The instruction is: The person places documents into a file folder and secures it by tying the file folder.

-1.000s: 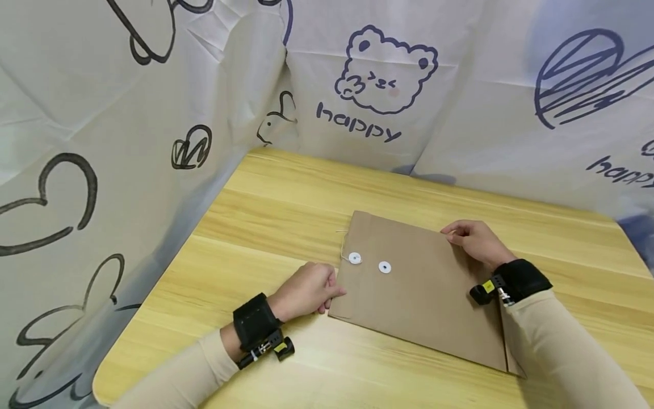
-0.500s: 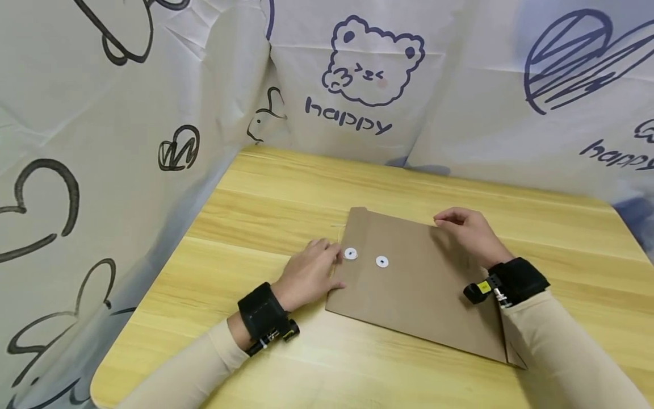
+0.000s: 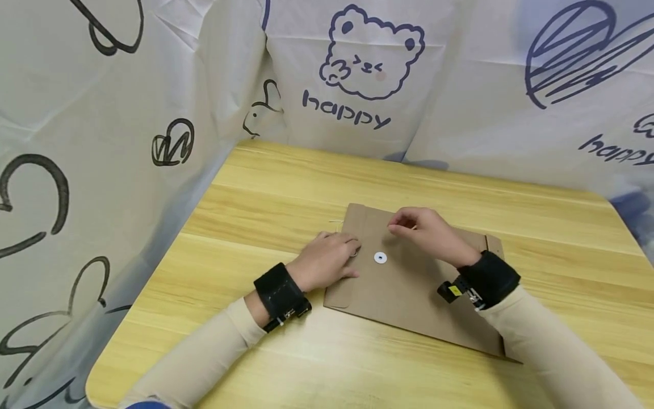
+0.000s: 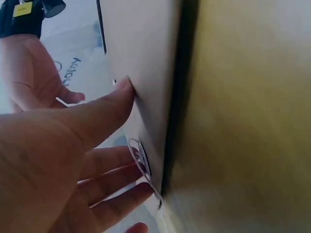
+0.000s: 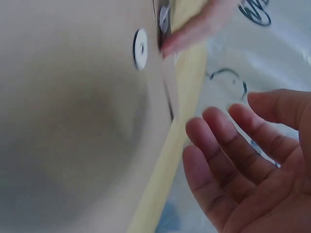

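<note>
A brown kraft paper document envelope (image 3: 419,307) lies flat on the table, with one white button disc (image 3: 380,258) showing near its middle. My left hand (image 3: 324,261) is at the flap on the envelope's left side, its thumb resting on the paper. In the left wrist view its fingertips reach the second button disc (image 4: 146,158), which has a thin string looped at it. From the head, that disc is mostly hidden by the fingers; a string end (image 3: 335,221) sticks out past the edge. Above the envelope, my right hand (image 3: 429,233) hovers with loosely bent fingers and nothing in them.
The wooden table (image 3: 245,204) has a rounded front left corner. White cloth walls (image 3: 286,34) with drawn hearts, animals and the word "happy" stand along the back and left. Each wrist carries a black strap (image 3: 281,291) with a small camera.
My left hand has loosened from the flap's edge and moved right and up onto the disc and string. The right hand has left the envelope's far edge and moved left over the paper.
</note>
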`<action>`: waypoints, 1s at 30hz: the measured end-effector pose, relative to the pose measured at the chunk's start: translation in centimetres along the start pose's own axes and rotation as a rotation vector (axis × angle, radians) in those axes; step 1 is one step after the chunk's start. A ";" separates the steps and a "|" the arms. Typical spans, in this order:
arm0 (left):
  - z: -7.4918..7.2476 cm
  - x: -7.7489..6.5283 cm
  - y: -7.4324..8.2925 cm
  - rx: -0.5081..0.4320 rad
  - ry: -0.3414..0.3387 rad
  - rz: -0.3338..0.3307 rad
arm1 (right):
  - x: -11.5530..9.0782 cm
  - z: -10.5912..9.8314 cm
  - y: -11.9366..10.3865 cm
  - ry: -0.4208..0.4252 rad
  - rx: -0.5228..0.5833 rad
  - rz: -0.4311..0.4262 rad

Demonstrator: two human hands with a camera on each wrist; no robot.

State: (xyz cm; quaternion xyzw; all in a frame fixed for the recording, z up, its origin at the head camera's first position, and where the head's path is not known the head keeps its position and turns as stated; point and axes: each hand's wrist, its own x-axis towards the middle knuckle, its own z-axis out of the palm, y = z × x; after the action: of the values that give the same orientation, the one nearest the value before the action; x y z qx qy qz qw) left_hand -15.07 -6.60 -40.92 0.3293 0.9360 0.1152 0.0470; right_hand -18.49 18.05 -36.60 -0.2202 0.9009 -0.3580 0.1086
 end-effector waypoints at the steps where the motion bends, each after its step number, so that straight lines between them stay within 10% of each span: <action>1: -0.1 0.3 -0.3 -0.026 0.002 -0.001 | 0.2 0.4 -0.3 -0.008 -0.013 -0.022; 16: -0.4 1.5 -3.7 -0.101 -0.036 -0.010 | 2.8 8.1 -2.9 -0.144 -0.217 -0.151; 23: -0.5 1.6 -3.9 -0.123 -0.055 -0.026 | 3.4 9.5 -3.1 -0.051 -0.217 -0.148; 30: -0.4 1.5 -4.1 -0.113 -0.056 -0.014 | 3.4 9.8 -2.8 -0.140 -0.190 -0.148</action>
State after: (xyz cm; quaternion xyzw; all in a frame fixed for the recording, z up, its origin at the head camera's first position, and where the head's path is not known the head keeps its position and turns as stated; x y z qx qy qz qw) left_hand -18.81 -8.83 -41.55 0.3227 0.9286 0.1580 0.0924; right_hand -17.11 8.74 -41.86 -0.3200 0.9022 -0.2618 0.1232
